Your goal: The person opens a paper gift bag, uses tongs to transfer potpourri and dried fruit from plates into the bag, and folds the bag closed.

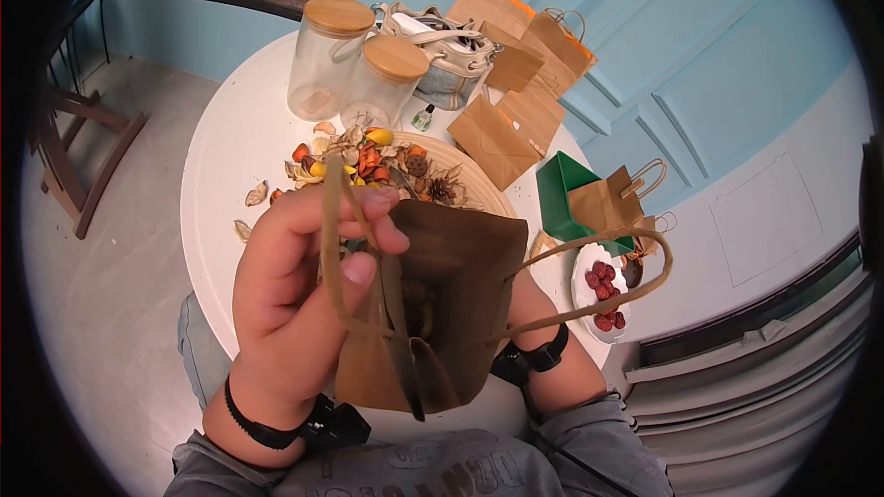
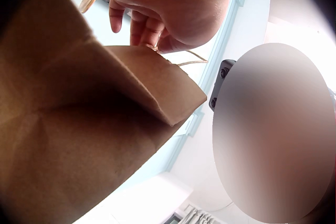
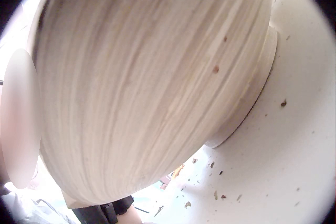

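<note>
My left hand (image 1: 295,276) pinches a brown paper bag (image 1: 460,248) near its rim, with one twisted-paper handle looping over the fingers. The bag's open mouth faces up towards me, and its inside is dark. In the left wrist view the same hand (image 2: 176,8) is at the top, its fingers at the edge of the bag (image 2: 79,161). My right forearm (image 1: 571,373) passes behind the bag, which hides the right hand. A pale striped bowl (image 3: 152,87) fills most of the right wrist view. Dried flowers and petals (image 1: 368,161) lie in it and beside it.
Behind the bowl stand two glass jars with wooden lids (image 1: 318,64), a handbag (image 1: 451,64) and a small bottle (image 1: 423,117). More paper bags (image 1: 502,138), a green box (image 1: 557,193) and a white dish of red dates (image 1: 582,299) stand to the right.
</note>
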Available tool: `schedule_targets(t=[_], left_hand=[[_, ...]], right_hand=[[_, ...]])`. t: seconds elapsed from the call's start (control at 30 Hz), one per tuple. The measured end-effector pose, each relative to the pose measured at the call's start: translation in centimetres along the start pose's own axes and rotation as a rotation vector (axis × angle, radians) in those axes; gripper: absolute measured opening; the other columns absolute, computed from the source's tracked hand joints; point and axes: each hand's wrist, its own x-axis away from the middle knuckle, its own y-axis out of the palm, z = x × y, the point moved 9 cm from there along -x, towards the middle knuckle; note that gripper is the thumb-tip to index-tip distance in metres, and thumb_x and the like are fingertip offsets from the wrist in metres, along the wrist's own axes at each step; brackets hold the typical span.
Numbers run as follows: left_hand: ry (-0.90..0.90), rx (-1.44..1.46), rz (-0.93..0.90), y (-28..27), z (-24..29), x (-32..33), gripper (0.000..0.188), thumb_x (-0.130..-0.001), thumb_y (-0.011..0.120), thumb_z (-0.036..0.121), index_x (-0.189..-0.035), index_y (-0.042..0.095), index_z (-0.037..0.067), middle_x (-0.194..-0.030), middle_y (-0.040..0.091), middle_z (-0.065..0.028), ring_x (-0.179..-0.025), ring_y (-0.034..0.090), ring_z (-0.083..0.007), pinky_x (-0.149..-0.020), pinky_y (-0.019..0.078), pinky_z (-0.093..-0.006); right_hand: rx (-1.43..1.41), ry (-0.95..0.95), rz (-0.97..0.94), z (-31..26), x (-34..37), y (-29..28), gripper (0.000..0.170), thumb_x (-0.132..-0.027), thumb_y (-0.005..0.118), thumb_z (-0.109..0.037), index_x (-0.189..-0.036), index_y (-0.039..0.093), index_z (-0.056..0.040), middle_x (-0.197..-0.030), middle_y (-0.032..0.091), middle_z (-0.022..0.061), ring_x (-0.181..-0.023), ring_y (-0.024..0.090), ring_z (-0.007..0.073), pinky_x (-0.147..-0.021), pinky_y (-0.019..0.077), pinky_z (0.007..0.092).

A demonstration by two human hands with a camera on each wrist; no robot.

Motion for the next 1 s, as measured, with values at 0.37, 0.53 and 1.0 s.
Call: schedule_targets(t=[0.37, 0.53, 1.0], left_hand=[[0.047, 0.042, -0.046, -0.2, 0.0, 0.1, 0.026, -0.090, 0.052, 0.001, -0.116, 0.051, 0.000, -0.104, 0.060, -0.0113, -0.102, 0.056, -0.0176, -0.096, 0.0412, -0.0334], [0.031, 0.037, -0.062, -0.2, -0.2, 0.1, 0.026, -0.089, 0.052, -0.001, -0.115, 0.051, 0.000, -0.109, 0.059, -0.0119, -0.101, 0.057, -0.0175, -0.095, 0.0417, -0.0341], [-0.015, -0.025, 0.081, -0.6, -0.5, 0.2, 0.030, -0.085, 0.057, 0.013, -0.112, 0.052, 0.001, -0.089, 0.062, -0.0115, -0.110, 0.054, -0.0287, -0.102, 0.0351, -0.0427]], right_hand=[[0.052, -0.051, -0.025, -0.1, -0.1, 0.2, 0.034, -0.080, 0.062, -0.003, -0.114, 0.062, -0.0042, -0.111, 0.064, 0.0174, -0.105, 0.060, 0.0330, -0.089, 0.0480, 0.0380], [0.009, -0.045, 0.007, -1.0, 0.1, -0.1, 0.032, -0.081, 0.061, -0.003, -0.112, 0.062, -0.0037, -0.109, 0.064, 0.0173, -0.104, 0.060, 0.0330, -0.088, 0.0487, 0.0381], [0.036, -0.128, -0.011, -0.5, -0.3, 0.5, 0.027, -0.081, 0.060, -0.002, -0.108, 0.064, -0.0027, -0.104, 0.066, 0.0170, -0.098, 0.062, 0.0330, -0.084, 0.0505, 0.0380]])
